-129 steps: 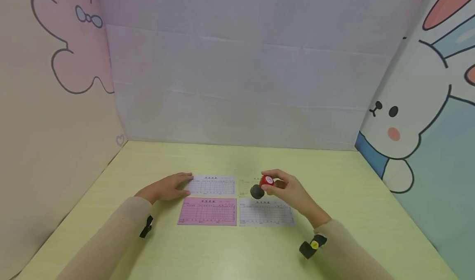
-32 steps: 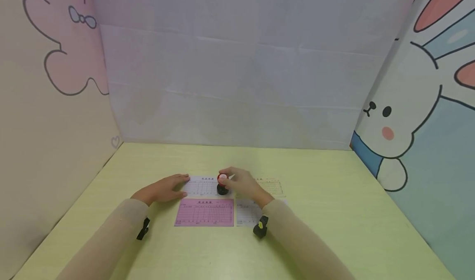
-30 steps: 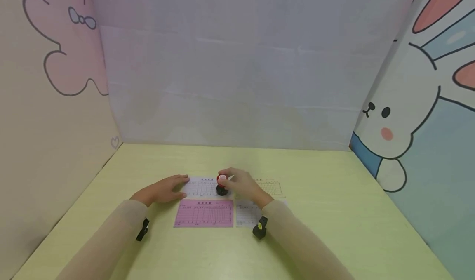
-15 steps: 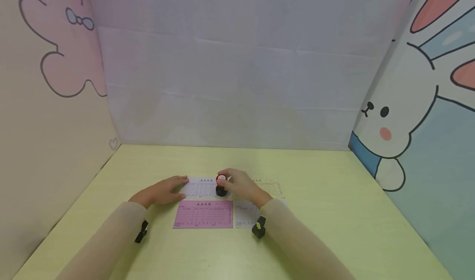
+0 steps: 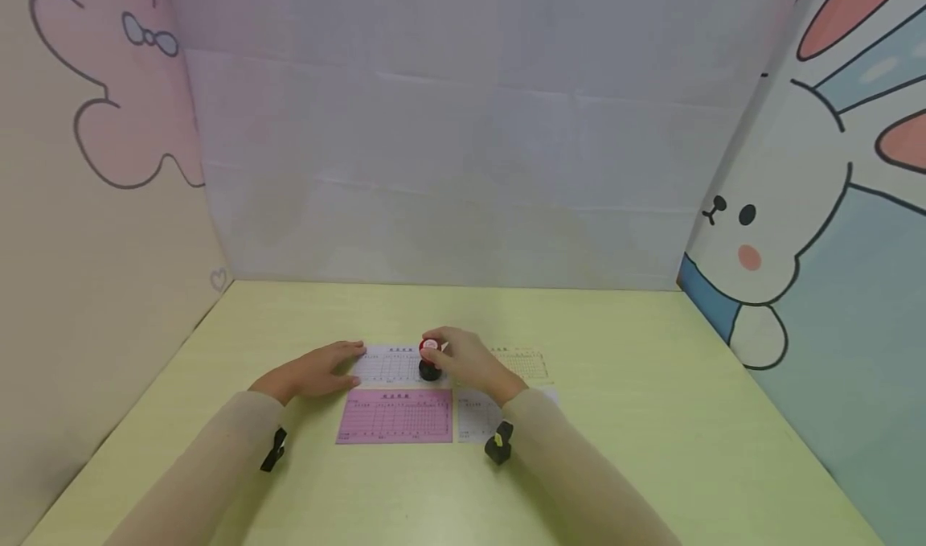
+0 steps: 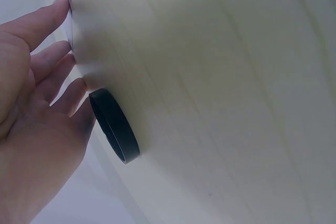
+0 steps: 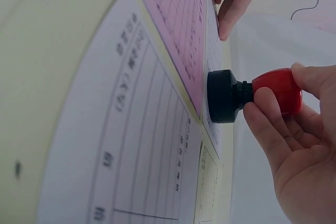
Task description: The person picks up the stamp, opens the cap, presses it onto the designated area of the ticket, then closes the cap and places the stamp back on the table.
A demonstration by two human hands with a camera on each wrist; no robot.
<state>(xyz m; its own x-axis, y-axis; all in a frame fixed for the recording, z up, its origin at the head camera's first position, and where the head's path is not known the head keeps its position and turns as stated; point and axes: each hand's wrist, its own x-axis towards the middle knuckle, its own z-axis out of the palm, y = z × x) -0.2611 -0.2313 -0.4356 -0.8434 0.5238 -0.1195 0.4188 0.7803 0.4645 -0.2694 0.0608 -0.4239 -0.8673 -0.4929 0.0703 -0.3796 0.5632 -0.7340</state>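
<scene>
A self-inking stamp with a red knob and round black base (image 5: 430,369) stands upright on the right part of the upper-left white form (image 5: 383,367). My right hand (image 5: 473,361) pinches its red knob (image 7: 281,91) between thumb and fingers. In the right wrist view the black base (image 7: 221,97) is flat against the paper; its underside is hidden. My left hand (image 5: 318,371) rests with extended fingers at the left edge of that form. A black ring-shaped piece (image 6: 116,127) shows beside the left hand's little finger in the left wrist view.
A pink form (image 5: 394,417) lies in front of the white one. Another white form (image 5: 479,416), partly under the right forearm, and a yellowish form (image 5: 531,363) lie on the right. A pale wall (image 5: 448,168) closes the table's back, with cartoon-printed walls at both sides.
Over four seconds ago my right hand held the stamp tilted above the right-hand forms; it has since moved left, onto the upper-left white form. During the last second both hands stay nearly still.
</scene>
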